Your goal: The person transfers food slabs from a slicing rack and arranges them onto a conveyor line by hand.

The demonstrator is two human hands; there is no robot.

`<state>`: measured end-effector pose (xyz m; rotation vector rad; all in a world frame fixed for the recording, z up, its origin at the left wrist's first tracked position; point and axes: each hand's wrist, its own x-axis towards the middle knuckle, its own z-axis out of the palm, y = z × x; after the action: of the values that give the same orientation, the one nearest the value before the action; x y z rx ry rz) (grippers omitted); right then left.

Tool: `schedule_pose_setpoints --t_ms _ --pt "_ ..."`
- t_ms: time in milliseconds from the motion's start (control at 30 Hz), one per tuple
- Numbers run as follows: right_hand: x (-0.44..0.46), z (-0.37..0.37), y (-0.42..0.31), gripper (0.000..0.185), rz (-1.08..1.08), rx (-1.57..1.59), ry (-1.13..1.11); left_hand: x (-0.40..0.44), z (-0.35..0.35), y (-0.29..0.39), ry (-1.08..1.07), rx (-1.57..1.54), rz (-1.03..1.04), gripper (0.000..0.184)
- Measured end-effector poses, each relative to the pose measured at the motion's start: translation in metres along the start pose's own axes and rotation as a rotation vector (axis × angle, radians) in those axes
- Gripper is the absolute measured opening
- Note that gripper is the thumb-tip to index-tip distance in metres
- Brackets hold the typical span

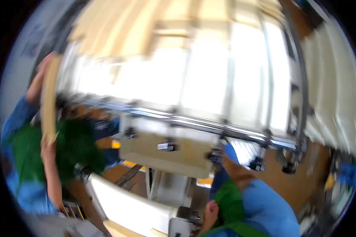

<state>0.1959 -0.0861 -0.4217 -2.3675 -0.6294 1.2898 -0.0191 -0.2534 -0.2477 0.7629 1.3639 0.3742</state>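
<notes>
Low in the head view, my left hand [211, 211] is in front of my green apron with its fingers curled, beside the black end fitting of a white roller [134, 203]. Nothing shows in it. My right arm [237, 172], in a blue sleeve, stretches up toward the metal rail [178, 118] of a large slatted rack. My right hand is smeared by motion near a black clamp [215, 156], so its fingers cannot be made out. Above the rail, pale sheets or strips [146, 35] lie over the bright white rack surface [209, 67].
At the left, a co-worker in a green apron [73, 142] holds a long pale board [49, 98] upright with both hands. A beige tray [166, 154] sits beneath the rail. Pale folded sheeting [332, 83] hangs at the right.
</notes>
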Motion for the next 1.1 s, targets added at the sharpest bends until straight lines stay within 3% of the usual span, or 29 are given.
schedule_pose_setpoints --t_ms 67,133,200,233,300,367,500,567,633,700,733,767,800,867,933,1000,1100 --pt "-0.012 -0.02 -0.012 0.077 -0.135 -0.061 -0.084 0.002 0.025 0.036 -0.062 0.233 -0.058 0.033" --pt "-0.03 -0.035 -0.019 0.079 -0.227 -0.122 -0.195 0.009 0.045 0.035 0.008 0.01 0.01 0.033" --pt "-0.041 -0.042 -0.008 0.071 -0.299 -0.194 -0.346 0.005 0.054 0.065 -0.324 0.075 -0.266 0.044" --pt "-0.058 -0.058 -0.024 0.061 -0.34 -0.193 -0.344 0.0 0.063 0.08 -0.281 0.03 -0.232 0.044" --pt "-0.103 -0.067 -0.07 0.052 -0.435 -0.229 -0.345 -0.006 0.061 0.112 -0.48 -0.498 -0.08 0.051" --pt "-0.124 -0.076 -0.09 0.036 -0.619 0.019 -0.348 -0.012 0.054 0.156 -0.417 -0.41 0.095 0.047" --pt "-0.173 -0.114 -0.214 0.023 -0.736 0.034 -0.488 -0.035 0.026 0.251 -0.1 0.079 0.544 0.032" --pt "-0.171 -0.106 -0.251 0.018 -0.725 0.163 -0.599 -0.043 0.014 0.259 0.201 -0.399 0.489 0.03" --pt "-0.181 -0.097 -0.287 0.017 -0.783 0.172 -0.661 -0.059 -0.014 0.254 0.711 -0.247 0.5 0.034" --pt "-0.191 -0.091 -0.318 0.017 -0.794 0.155 -0.715 -0.096 -0.046 0.266 1.284 -0.104 0.34 0.038" --pt "-0.195 -0.086 -0.33 0.017 -0.808 0.13 -0.744 -0.106 -0.065 0.24 1.528 0.183 0.36 0.044" --pt "-0.2 -0.082 -0.339 0.017 -0.841 0.065 -0.796 -0.114 -0.077 0.211 1.683 0.269 0.131 0.055" --pt "-0.205 -0.077 -0.347 0.017 -0.869 0.003 -0.844 -0.119 -0.086 0.177 1.73 0.272 -0.187 0.069" --pt "-0.219 -0.063 -0.363 0.018 -0.962 -0.073 -0.873 -0.139 -0.097 0.14 1.833 0.208 -0.325 0.077" --pt "-0.239 -0.048 -0.376 0.019 -1.052 -0.145 -0.89 -0.151 -0.103 0.121 1.776 0.071 -0.335 0.079" --pt "-0.262 -0.033 -0.386 0.022 -1.358 -0.324 -0.833 -0.149 -0.112 0.105 1.705 -0.118 -0.32 0.084" --pt "-0.288 0.002 -0.383 0.023 -1.498 -0.426 -0.844 -0.136 -0.123 0.105 1.758 -0.102 -0.288 0.082"
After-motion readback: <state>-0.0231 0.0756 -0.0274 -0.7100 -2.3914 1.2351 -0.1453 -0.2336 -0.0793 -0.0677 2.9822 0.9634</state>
